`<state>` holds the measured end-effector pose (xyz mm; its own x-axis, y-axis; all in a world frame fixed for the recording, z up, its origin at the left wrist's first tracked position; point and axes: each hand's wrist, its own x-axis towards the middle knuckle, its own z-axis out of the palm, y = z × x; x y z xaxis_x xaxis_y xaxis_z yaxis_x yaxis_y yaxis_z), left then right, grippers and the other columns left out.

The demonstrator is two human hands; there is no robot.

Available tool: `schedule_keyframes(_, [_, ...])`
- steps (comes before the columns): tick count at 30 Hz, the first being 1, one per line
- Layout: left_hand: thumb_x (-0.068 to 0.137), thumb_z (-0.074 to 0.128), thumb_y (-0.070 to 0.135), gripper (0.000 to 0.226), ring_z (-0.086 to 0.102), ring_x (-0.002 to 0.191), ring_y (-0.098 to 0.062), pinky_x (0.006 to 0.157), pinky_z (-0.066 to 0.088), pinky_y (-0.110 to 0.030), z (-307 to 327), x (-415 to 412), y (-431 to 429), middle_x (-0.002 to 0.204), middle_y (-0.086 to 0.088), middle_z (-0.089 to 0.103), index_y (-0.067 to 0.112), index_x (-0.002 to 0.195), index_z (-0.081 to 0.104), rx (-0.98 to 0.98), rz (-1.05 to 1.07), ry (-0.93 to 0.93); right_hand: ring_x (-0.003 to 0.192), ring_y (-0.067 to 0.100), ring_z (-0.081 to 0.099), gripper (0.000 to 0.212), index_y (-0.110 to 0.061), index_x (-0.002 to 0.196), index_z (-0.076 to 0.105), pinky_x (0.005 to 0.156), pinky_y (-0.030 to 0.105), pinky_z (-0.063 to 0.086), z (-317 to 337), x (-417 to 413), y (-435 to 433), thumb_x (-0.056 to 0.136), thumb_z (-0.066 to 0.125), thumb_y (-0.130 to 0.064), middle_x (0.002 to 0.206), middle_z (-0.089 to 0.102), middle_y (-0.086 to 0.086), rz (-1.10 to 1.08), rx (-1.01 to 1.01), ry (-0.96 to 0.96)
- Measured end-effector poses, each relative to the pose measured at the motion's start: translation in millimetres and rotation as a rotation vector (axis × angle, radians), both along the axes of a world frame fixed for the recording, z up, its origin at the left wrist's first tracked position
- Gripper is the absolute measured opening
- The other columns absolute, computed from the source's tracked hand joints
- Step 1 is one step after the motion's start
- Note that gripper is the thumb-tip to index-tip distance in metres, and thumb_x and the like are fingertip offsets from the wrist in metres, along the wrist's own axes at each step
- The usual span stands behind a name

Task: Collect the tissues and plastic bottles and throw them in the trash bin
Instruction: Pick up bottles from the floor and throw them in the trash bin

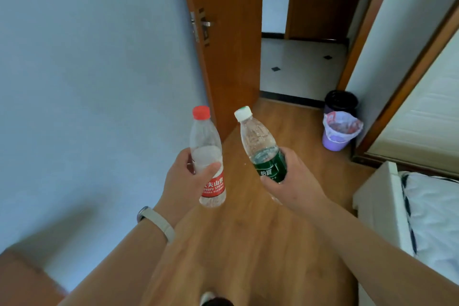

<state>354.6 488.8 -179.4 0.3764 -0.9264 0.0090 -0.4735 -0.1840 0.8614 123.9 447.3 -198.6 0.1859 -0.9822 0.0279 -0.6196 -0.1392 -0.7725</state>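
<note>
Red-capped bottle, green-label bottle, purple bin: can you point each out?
Red-capped bottle [205, 142]: head view, on its clear upper body.
Green-label bottle [258, 137]: head view, on its clear upper body.
Purple bin [333, 143]: head view, on its outer wall.

A red label [214, 187] on the red-capped bottle [206, 146] carries white Chinese characters 夫山泉 and, beneath them, the Latin letters "ONGFU SPRIN" (both lines run out of sight at the label's edges). Smaller print below is too blurred to read. A green label [272, 169] on the white-capped bottle [258, 139] bears the white characters 怡寶.
</note>
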Motion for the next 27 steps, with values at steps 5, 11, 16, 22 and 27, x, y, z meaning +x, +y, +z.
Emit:
schedule_keyframes(5, [0.081, 0.070, 0.049, 0.048, 0.062, 0.091, -0.010, 0.077, 0.052, -0.022, -11, 10, -63, 0.112, 0.012, 0.061, 0.032, 0.120, 0.047, 0.001, -0.094, -0.007, 0.089, 0.001, 0.059, 0.058, -0.040, 0.122, 0.041, 0.075, 0.032, 0.054, -10, 6, -39, 0.071, 0.067, -0.047, 0.106, 0.056, -0.019, -0.095, 0.017, 0.013])
schedule_keyframes(11, [0.078, 0.071, 0.056, 0.060, 0.063, 0.102, -0.018, 0.092, 0.055, -0.041, -32, 54, -173, 0.120, 0.010, 0.062, 0.032, 0.128, 0.048, 0.040, -0.254, 0.053, 0.089, 0.000, 0.058, 0.057, -0.043, 0.120, 0.038, 0.074, 0.031, 0.054, -17, 39, -117, 0.072, 0.068, -0.047, 0.105, 0.054, -0.021, -0.237, 0.039, 0.083])
schedule_keyframes(16, [0.078, 0.072, 0.053, 0.058, 0.062, 0.102, -0.016, 0.090, 0.055, -0.035, -34, 98, -264, 0.116, 0.012, 0.062, 0.033, 0.128, 0.049, 0.040, -0.370, 0.106, 0.085, 0.003, 0.061, 0.058, -0.046, 0.119, 0.036, 0.070, 0.036, 0.057, -13, 92, -188, 0.070, 0.068, -0.048, 0.103, 0.056, -0.019, -0.338, 0.050, 0.106])
schedule_keyframes(22, [0.080, 0.073, 0.049, 0.055, 0.063, 0.097, -0.010, 0.075, 0.052, -0.017, -31, 141, -339, 0.113, 0.017, 0.061, 0.033, 0.127, 0.050, 0.030, -0.450, 0.166, 0.094, 0.003, 0.059, 0.066, -0.043, 0.126, 0.035, 0.077, 0.036, 0.056, -8, 137, -248, 0.070, 0.069, -0.051, 0.109, 0.056, -0.019, -0.398, 0.042, 0.147])
schedule_keyframes(27, [0.081, 0.073, 0.045, 0.050, 0.062, 0.096, -0.009, 0.068, 0.047, -0.012, -28, 150, -385, 0.109, 0.021, 0.060, 0.035, 0.124, 0.049, 0.038, -0.491, 0.198, 0.093, 0.005, 0.059, 0.070, -0.042, 0.129, 0.034, 0.076, 0.036, 0.058, -4, 143, -284, 0.068, 0.068, -0.052, 0.110, 0.053, -0.021, -0.460, 0.060, 0.171])
